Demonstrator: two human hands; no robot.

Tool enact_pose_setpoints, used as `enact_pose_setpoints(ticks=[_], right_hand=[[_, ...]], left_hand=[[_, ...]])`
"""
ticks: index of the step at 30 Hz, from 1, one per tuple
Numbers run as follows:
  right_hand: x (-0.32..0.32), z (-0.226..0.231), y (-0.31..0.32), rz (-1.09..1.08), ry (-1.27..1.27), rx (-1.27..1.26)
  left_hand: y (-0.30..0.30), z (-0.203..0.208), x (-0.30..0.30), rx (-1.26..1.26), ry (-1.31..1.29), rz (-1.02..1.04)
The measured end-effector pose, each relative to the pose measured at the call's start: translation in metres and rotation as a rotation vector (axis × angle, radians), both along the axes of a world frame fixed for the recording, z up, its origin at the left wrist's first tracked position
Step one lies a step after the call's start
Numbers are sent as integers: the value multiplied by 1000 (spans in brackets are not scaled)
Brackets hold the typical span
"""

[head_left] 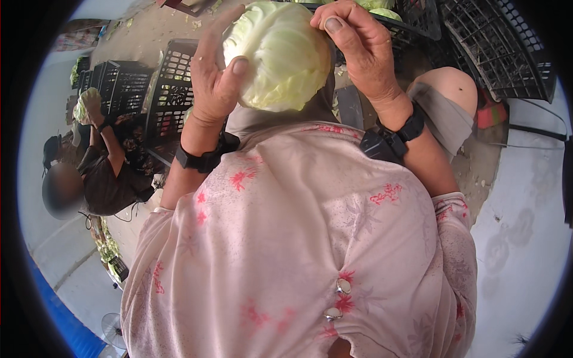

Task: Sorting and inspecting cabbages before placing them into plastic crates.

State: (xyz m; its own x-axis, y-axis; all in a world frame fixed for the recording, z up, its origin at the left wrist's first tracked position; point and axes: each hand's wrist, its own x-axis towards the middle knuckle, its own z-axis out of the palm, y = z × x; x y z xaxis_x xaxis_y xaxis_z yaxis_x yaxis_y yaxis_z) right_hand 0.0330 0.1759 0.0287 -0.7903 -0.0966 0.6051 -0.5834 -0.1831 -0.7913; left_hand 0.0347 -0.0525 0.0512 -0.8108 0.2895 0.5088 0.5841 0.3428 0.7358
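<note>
A pale green cabbage [280, 56] is held up in front of me at the top of the view. My left hand [216, 74] grips its left side, the thumb lying across the front and the fingers around the edge. At the cabbage's upper right edge is my right hand [361, 48], its fingers bent and the thumb pressed toward them. A fingertip of it meets the cabbage's edge; whether the fingers pinch a bit of leaf I cannot make out. Dark bands with small boxes sit on both my wrists.
Left of me stands a black plastic crate [173, 83], with stacked black crates [122, 80] farther off. Another black crate [495, 45] is tilted at the upper right. More cabbages [382, 7] lie beyond my right hand. At the left, a co-worker [110, 173] holds a cabbage [79, 110].
</note>
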Motion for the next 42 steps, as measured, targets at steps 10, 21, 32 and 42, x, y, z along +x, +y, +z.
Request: enact_pose_setpoints(ticks=[10, 21, 32, 42], right_hand=[[-4, -30, -2, 3, -264, -2], [3, -34, -12, -30, -311, -71], [5, -40, -8, -54, -417, -99], [4, -43, -4, -146, -387, -22]], left_hand=[[-11, 1, 9, 136, 11, 9], [-16, 1, 16, 65, 22, 85], [-10, 2, 17, -21, 94, 40], [-5, -2, 13, -15, 92, 30]])
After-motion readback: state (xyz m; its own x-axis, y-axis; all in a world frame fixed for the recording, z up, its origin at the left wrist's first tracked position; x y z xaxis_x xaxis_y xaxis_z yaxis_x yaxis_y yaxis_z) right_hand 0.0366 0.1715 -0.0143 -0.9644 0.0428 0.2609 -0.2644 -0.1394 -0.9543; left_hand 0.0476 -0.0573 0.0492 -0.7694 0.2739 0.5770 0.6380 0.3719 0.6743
